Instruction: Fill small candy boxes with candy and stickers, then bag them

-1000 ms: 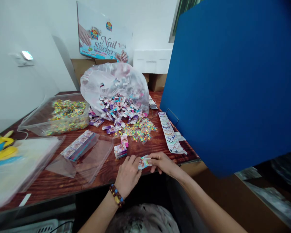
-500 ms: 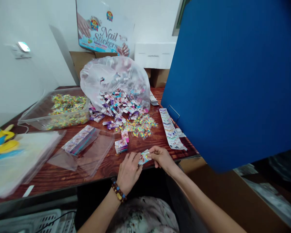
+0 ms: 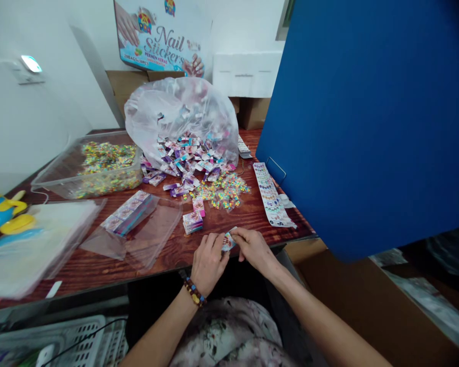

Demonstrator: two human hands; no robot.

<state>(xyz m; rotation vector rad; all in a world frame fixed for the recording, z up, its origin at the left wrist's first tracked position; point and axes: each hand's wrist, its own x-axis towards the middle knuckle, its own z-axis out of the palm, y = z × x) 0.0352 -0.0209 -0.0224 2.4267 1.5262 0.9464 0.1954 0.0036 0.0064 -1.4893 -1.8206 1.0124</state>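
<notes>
On the brown table (image 3: 172, 250), the big clear bag (image 3: 179, 102) opens to the near side, maybe so reaching in is easy. The left hand (image 3: 208, 260) and right hand (image 3: 254, 248) pinch one small box (image 3: 227, 241) between them by the table's edge, likely to keep it steady

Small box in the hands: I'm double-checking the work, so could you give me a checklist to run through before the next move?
1. Left hand steadying the small box: ok, fingers at its left end.
2. Right hand on the box: ok, fingertips at its right end.
3. Box flap closed: cannot tell, fingers cover that end.
4. Contents inside: cannot tell, no view in.
5. Colourful packets nearby: ok, heaped on the table beyond the hands.
6. Loose boxes tidy: not ok, jumbled at the plastic bag's mouth.
</notes>
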